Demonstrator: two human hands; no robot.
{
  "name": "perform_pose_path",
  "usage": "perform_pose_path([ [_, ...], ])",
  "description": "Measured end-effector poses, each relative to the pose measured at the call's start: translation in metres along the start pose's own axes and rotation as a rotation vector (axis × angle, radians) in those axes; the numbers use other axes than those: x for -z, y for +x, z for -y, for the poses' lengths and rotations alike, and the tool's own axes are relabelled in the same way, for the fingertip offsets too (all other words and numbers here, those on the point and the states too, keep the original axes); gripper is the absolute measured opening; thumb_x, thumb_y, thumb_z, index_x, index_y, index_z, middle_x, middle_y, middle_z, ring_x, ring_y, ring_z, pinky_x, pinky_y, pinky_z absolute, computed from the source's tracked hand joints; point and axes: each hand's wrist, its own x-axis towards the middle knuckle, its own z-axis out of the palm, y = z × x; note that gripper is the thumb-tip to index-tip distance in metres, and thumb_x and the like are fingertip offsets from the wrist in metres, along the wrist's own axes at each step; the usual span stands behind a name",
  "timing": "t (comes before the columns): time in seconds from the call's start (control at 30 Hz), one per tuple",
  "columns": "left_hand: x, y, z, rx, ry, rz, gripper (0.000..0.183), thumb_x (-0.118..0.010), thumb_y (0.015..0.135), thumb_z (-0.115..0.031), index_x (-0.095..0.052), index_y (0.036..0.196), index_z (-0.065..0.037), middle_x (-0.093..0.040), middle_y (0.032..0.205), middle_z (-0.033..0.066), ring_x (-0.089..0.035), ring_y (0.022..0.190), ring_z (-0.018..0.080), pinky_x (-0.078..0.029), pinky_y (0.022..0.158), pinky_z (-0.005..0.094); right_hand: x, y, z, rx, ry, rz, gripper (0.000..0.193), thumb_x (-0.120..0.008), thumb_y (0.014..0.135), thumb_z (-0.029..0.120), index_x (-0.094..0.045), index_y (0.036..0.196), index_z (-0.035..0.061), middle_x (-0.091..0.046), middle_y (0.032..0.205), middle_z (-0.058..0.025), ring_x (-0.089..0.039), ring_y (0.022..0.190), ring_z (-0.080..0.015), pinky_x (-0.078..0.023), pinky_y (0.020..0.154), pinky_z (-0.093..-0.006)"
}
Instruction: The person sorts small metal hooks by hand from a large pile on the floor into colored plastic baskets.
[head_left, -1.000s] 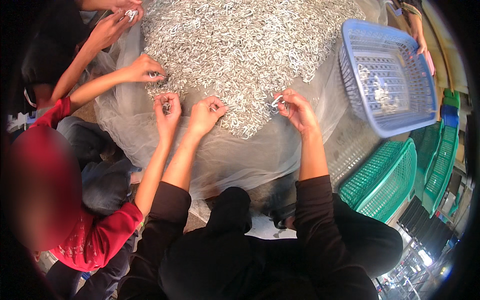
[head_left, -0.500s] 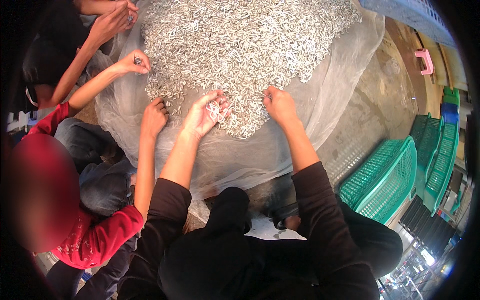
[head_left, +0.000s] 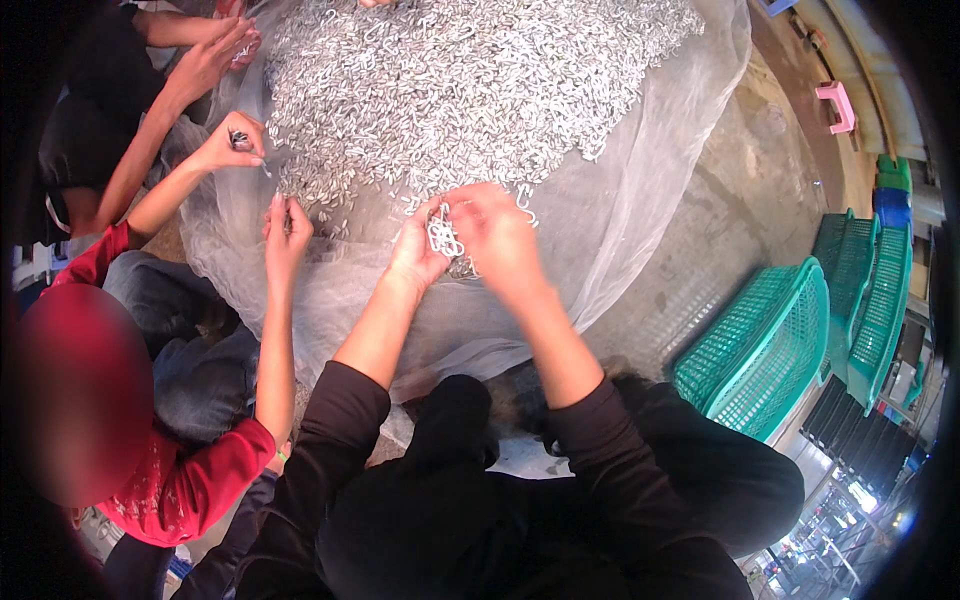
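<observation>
A wide heap of small silvery-white S-hooks lies on a sheer whitish sheet. My left hand, palm up and fingers curled, cups a small bunch of S-hooks at the heap's near edge. Over that bunch is my right hand, smeared by motion, so its grip is hard to read. One S-hook shows just beyond its knuckles; whether the hand holds it I cannot tell.
On my left a person in a red shirt works at the heap with both hands, one holding hooks. Another person's hands are farther up. To my right stand green plastic baskets and a pink stool.
My right hand has moved left from the heap's right side to the hooks in my left hand. The neighbour's nearer hand has lifted and turned, with fingers raised.
</observation>
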Motion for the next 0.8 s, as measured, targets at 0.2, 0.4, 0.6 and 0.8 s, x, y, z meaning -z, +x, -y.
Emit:
perform_pose_path([
  [0.2, -0.001, -0.007, -0.013, 0.114, -0.263, 0.108, 0.012, -0.047, 0.085, -0.015, -0.048, 0.081, -0.004, -0.042, 0.067, 0.0014, -0.039, 0.055, 0.0118, -0.038, 0.053, 0.0254, 0.027, 0.005, -0.091, -0.214, -0.627, 0.063, 0.018, -0.064, 0.072, 0.014, -0.057, 0.088, 0.0077, -0.059, 0.086, -0.0112, -0.059, 0.079, -0.0302, -0.046, 0.068, -0.0409],
  [0.4, 0.003, -0.007, -0.015, 0.137, -0.331, 0.148, 0.013, -0.049, 0.084, -0.017, -0.051, 0.083, -0.003, -0.046, 0.069, 0.004, -0.042, 0.058, 0.0139, -0.041, 0.057, 0.0292, 0.024, -0.004, -0.112, -0.245, -0.507, 0.095, 0.019, -0.066, 0.072, 0.016, -0.055, 0.084, 0.0061, -0.059, 0.083, -0.0104, -0.059, 0.077, -0.0312, -0.046, 0.066, -0.0419],
  [0.6, -0.009, -0.012, -0.002, 0.115, -0.086, 0.048, 0.025, -0.046, 0.088, -0.026, -0.053, 0.094, -0.003, -0.055, 0.086, 0.0106, -0.054, 0.076, 0.0218, -0.047, 0.07, 0.0368, 0.042, -0.006, -0.075, -0.273, -0.207, 0.042, 0.016, -0.065, 0.073, 0.015, -0.061, 0.085, 0.0052, -0.063, 0.079, -0.0107, -0.06, 0.072, -0.0245, -0.046, 0.065, -0.0348],
  [0.8, 0.002, 0.001, 0.006, 0.142, -0.021, 0.148, 0.033, -0.045, 0.089, -0.031, -0.051, 0.105, -0.003, -0.058, 0.088, 0.0095, -0.055, 0.078, 0.0216, -0.047, 0.068, 0.0361, 0.033, 0.0, -0.086, -0.309, -0.173, 0.056, 0.015, -0.067, 0.072, 0.017, -0.062, 0.08, 0.0049, -0.064, 0.078, -0.0108, -0.061, 0.074, -0.0235, -0.046, 0.065, -0.0337],
])
